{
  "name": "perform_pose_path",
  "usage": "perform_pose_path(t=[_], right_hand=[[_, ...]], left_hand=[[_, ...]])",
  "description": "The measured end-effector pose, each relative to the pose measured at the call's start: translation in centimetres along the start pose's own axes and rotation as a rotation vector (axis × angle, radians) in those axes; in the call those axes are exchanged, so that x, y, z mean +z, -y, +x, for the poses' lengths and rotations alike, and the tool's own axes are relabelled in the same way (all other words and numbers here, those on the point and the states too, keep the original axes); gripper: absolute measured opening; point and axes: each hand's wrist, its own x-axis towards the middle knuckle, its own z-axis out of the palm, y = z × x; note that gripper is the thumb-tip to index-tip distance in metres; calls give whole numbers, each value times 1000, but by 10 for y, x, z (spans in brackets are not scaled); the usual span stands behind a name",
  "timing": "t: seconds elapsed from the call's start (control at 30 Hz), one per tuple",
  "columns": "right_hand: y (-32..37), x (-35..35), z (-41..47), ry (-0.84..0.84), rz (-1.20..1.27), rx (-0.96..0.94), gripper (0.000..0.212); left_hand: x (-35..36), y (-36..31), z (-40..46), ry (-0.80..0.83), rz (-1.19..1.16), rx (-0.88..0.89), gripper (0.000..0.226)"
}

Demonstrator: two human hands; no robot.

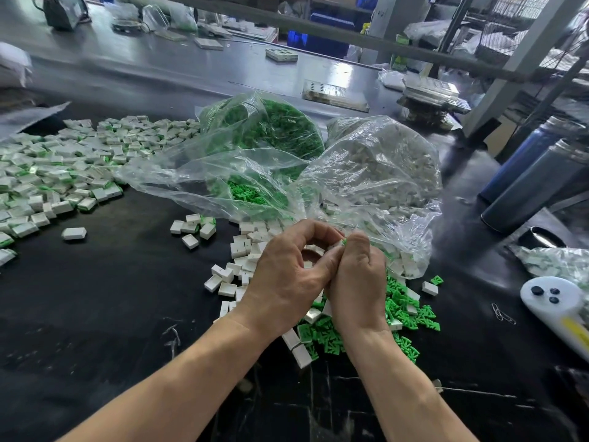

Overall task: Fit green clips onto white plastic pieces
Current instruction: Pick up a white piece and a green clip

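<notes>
Left of frame: a spread heap of fitted white pieces (57, 173) with green edges showing, on the black bench (111, 298); the heap is cut off at the left edge.

Centre: left hand (287, 275) with fingers curled, thumb and forefinger forming a ring. It meets the right hand (357, 275), whose fingers are bunched tight. Pinched between the two hands is a green clip (343, 241); only a small tip shows, so its axis and heading cannot be read. A white piece (333, 246) seems to sit at the same pinch, mostly hidden.

Below the hands: loose white pieces (229, 282) and loose green clips (411, 314), lying at mixed angles.

Upper centre: clear plastic bag (261, 129) holding green clips. To its right, a second clear bag (382, 164) holding white pieces, mouth open toward the hands.

Right edge: two dark cylindrical bottles (526, 186) lying tilted, and a white controller (554, 301), partly cut off.
</notes>
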Motion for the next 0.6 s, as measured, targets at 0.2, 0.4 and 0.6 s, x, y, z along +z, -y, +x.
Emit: perform_pose_path(t=[0.2,0.4,0.6], right_hand=[[0,-1,-1,2,6,23,54],[3,0,-3,-5,-12,-18,53],[9,-8,-5,80,-105,-43,62]], left_hand=[[0,1,0,2,-1,2,3],[0,1,0,7,17,-5,5],[-11,5,4,-33,64,-17,6]])
